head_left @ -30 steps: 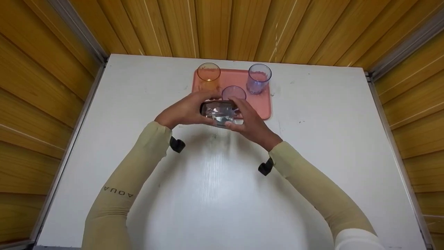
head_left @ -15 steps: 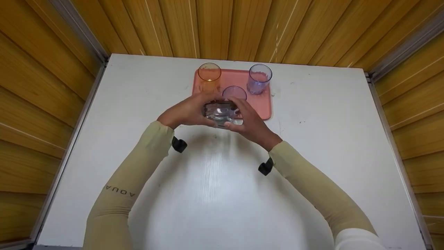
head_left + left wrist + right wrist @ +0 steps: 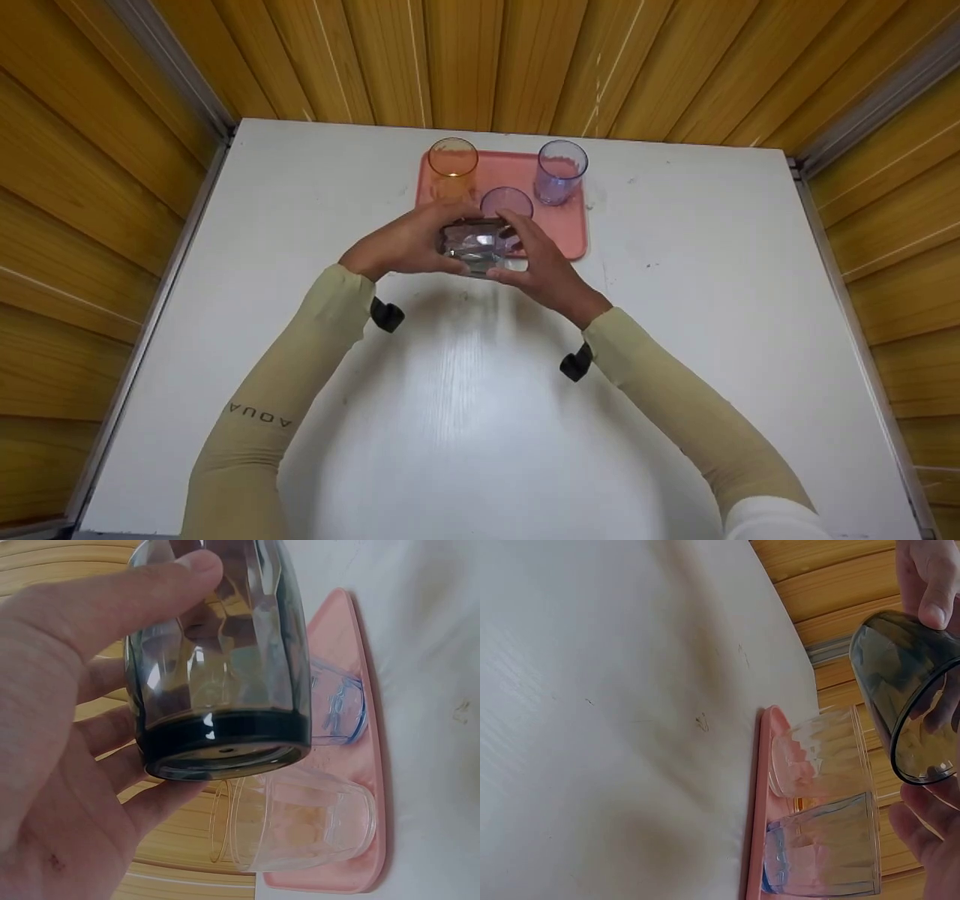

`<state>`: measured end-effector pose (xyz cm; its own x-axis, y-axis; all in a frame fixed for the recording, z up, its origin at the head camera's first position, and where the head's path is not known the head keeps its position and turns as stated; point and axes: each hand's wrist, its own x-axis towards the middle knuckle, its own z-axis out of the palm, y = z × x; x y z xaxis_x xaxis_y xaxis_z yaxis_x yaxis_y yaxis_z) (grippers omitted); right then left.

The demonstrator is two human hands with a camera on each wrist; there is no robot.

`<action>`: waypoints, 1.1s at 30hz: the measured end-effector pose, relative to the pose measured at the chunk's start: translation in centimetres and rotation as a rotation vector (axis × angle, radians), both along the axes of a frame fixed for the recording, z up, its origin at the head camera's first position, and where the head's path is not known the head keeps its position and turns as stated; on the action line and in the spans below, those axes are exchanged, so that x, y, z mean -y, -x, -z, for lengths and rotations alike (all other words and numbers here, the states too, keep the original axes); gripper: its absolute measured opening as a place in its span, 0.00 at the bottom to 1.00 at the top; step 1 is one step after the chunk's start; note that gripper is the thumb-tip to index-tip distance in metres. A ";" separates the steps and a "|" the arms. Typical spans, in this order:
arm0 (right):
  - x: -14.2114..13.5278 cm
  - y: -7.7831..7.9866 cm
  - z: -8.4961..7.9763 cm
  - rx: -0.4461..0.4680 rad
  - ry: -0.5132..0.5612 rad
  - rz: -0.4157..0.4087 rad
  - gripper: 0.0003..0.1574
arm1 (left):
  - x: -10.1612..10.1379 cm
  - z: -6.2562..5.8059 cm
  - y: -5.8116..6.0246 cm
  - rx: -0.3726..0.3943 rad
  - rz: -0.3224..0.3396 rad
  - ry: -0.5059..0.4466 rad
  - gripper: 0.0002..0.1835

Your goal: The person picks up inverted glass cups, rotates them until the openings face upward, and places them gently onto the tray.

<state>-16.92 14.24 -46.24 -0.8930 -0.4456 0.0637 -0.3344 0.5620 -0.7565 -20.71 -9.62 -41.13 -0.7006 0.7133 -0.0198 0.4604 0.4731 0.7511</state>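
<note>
A smoky grey see-through tumbler (image 3: 472, 244) lies sideways in the air between both hands, over the tray's front edge in the head view. My left hand (image 3: 412, 240) grips it at the base end, thumb along the near side and fingers behind. Its thick dark base shows in the left wrist view, where the left thumb (image 3: 199, 566) presses the wall. At the rim end, my right hand (image 3: 544, 262) holds it between thumb and fingers. The right wrist view shows the tumbler's open mouth (image 3: 934, 727) towards the right hand (image 3: 937, 836). Nothing shows inside it.
A pink tray (image 3: 570, 232) sits at the back of the white table (image 3: 465, 420). On it stand an orange tumbler (image 3: 453, 176), a blue tumbler (image 3: 559, 180) and a clear tumbler (image 3: 507, 201), partly hidden by the hands. Wood-slat walls (image 3: 495, 60) enclose the back and sides.
The left hand and the tumbler's base end have shifted slightly right. Reflections on the tumbler's wall have changed, while the right hand has stayed nearly in place.
</note>
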 end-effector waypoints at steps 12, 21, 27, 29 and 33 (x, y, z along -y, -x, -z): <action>-0.5 -0.2 0.5 -0.006 0.026 0.008 0.62 | 0.1 0.2 -0.2 0.039 -0.050 -0.017 0.40; -0.6 -0.1 0.8 -0.007 0.033 0.020 0.59 | 0.2 0.0 -0.3 0.054 -0.087 -0.011 0.44; -0.6 -0.1 0.9 0.008 0.031 0.034 0.59 | 0.3 0.1 -0.2 0.063 -0.084 -0.021 0.46; -0.6 -0.1 0.9 0.006 0.032 0.035 0.59 | 0.3 0.1 -0.2 0.066 -0.081 -0.024 0.45; -0.5 -0.1 0.9 0.000 0.024 0.037 0.59 | 0.3 0.2 -0.3 0.076 -0.075 -0.033 0.43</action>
<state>-16.81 14.75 -47.18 -0.9087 -0.4107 0.0744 -0.3141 0.5555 -0.7699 -20.44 -9.88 -41.33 -0.7496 0.6598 -0.0523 0.3659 0.4789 0.7980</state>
